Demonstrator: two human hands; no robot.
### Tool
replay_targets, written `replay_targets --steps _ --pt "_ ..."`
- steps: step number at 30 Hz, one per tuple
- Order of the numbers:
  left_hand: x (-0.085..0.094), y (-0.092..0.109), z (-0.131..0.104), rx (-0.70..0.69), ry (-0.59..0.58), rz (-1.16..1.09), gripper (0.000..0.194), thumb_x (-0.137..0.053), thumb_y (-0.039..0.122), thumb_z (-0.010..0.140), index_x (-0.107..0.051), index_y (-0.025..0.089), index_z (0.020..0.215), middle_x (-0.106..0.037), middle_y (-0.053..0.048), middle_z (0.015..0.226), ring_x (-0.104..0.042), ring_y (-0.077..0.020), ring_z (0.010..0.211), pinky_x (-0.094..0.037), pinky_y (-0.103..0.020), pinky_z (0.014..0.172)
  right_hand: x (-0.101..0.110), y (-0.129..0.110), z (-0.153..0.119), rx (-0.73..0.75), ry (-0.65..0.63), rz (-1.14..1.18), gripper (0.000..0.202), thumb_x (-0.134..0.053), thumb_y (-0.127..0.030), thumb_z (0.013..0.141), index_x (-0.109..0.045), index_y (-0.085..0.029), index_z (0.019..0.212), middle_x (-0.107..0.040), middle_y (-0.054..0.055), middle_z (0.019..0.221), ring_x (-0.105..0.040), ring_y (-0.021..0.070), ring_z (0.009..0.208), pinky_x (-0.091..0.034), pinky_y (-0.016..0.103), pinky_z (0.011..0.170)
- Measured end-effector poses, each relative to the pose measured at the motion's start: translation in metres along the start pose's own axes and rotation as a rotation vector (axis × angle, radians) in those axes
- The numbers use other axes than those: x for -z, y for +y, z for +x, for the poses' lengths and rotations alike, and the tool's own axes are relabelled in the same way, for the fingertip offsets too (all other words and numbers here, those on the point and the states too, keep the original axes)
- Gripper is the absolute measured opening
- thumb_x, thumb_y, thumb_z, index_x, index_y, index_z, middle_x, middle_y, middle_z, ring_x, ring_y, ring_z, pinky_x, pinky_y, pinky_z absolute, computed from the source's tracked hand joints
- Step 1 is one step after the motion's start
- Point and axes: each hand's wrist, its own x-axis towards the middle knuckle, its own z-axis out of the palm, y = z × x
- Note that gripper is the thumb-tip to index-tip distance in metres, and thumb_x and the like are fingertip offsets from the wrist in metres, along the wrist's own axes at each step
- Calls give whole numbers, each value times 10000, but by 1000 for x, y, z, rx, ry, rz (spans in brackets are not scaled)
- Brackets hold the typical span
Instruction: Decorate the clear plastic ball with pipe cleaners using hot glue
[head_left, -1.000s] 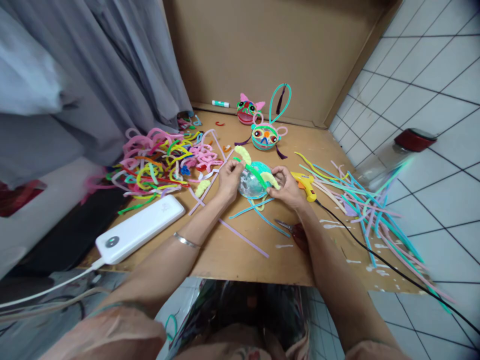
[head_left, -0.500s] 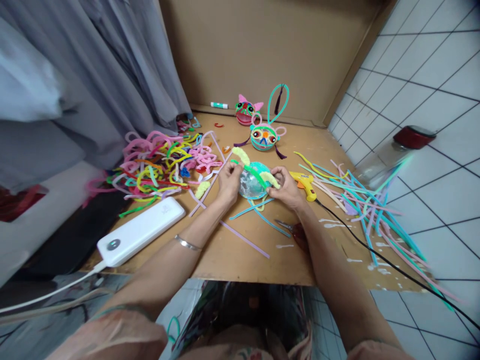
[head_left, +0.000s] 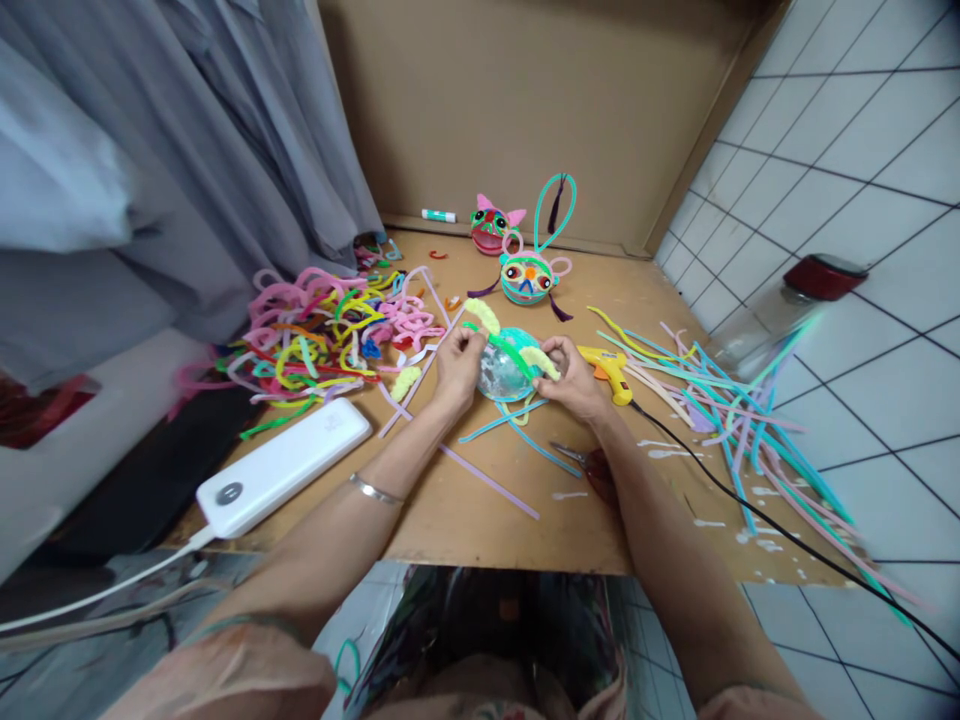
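Between my hands sits a clear round ball (head_left: 501,380) with turquoise around its upper part. A green pipe cleaner (head_left: 510,348) runs slantwise across it. My left hand (head_left: 459,362) pinches the upper left end of this green strip. At its lower right end my right hand (head_left: 568,378) is closed, thumb and finger together by the ball's edge. One fuzzy pale yellow piece (head_left: 482,314) rises above my left fingers, and another yellow piece (head_left: 540,361) lies beside my right fingertips. Blue pipe cleaners (head_left: 495,422) lie under and in front of the ball.
Two finished pipe-cleaner heads (head_left: 527,277) stand behind the ball. A tangled heap of colourful pipe cleaners (head_left: 307,340) and a white power bank (head_left: 285,468) are left. To the right lie a yellow glue gun (head_left: 613,374) with a black cord, scissors (head_left: 571,453), long pipe cleaners (head_left: 739,400) and a jar (head_left: 765,320).
The view has shifted very slightly. Both hands stay at the ball with the green pipe cleaner across it; nothing else visibly differs.
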Motion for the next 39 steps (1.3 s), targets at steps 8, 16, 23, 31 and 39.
replay_targets --steps 8,16,23,31,39 --pt "1 -7 3 31 2 -52 290 -632 161 784 -434 184 574 -378 68 530 -309 -79 512 -281 -211 524 0 -2 0 -32 -12 84 519 -806 -210 565 -455 -270 943 -601 -49 914 -605 108 831 -530 239 795" --pt "1 -13 9 42 21 -87 285 -679 188 757 -461 182 574 -424 66 528 -352 -78 515 -310 -210 533 -2 0 -1 -29 24 149 603 -891 -221 505 -465 -271 928 -641 -45 961 -632 109 867 -546 236 808" --pt "0 -15 10 66 70 -120 228 -677 160 726 -477 185 620 -468 63 579 -400 -83 542 -350 -216 576 -2 -1 -1 -20 26 121 577 -884 -248 517 -462 -273 911 -633 -39 941 -631 121 875 -553 251 813" --pt "-1 -8 4 -60 48 -207 182 -657 105 692 -497 191 696 -470 60 660 -432 -90 604 -370 -211 624 -2 -3 -2 -13 27 87 537 -860 -227 532 -474 -268 903 -598 -53 880 -594 105 807 -543 243 793" --pt "-2 -3 1 -16 16 -126 101 -569 91 664 -595 178 620 -543 36 614 -456 -105 592 -376 -225 619 -3 -6 -4 -20 25 42 496 -820 -228 560 -469 -266 909 -615 -30 973 -598 110 851 -525 221 759"
